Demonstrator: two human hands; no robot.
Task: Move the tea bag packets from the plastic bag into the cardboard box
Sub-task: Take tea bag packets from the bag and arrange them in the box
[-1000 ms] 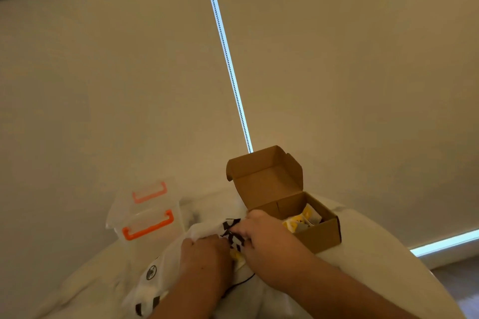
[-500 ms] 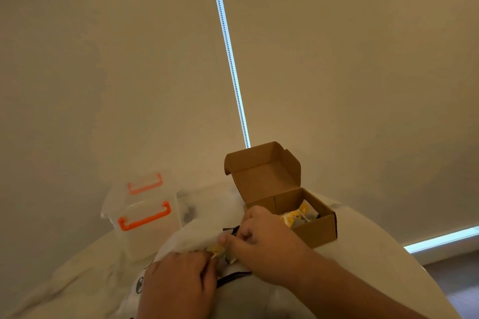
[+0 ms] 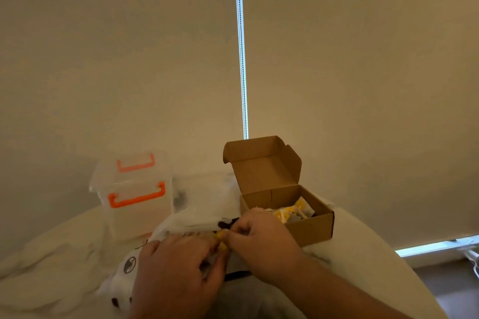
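Yellow tea bag packet (image 3: 221, 237), pinched at the mouth of the plastic bag (image 3: 199, 215), just left of the cardboard box (image 3: 311, 225). The right hand (image 3: 261, 238) has thumb and forefinger closed on the packet. The left hand (image 3: 176, 274), further left of the box, lies with fingers curled into the crumpled film and appears to be gripping the bag; its fingertips are partly hidden, so exactly what it clasps is a judgement. The box stands open, its lid (image 3: 261, 166) raised at the far side, with several yellow packets (image 3: 290, 212) already lying inside. A clear container with orange handles (image 3: 137, 204) stands well to the left of the box, behind the bag. All rest on the white table (image 3: 363, 254).

Risks, as judged from this arrangement:
- The packet is only part-way out, and film caught around it could drag the bag along and tip out the packets inside.
- The right hand already overlaps the box's near left corner, so a hasty sweep could nudge the light box or knock its lid shut.
- The pinch holds only a small area, so the packet may slip and fall short, between bag and box.
- The packets in the box lie heaped, so one dropped on top could slide over the low front wall.
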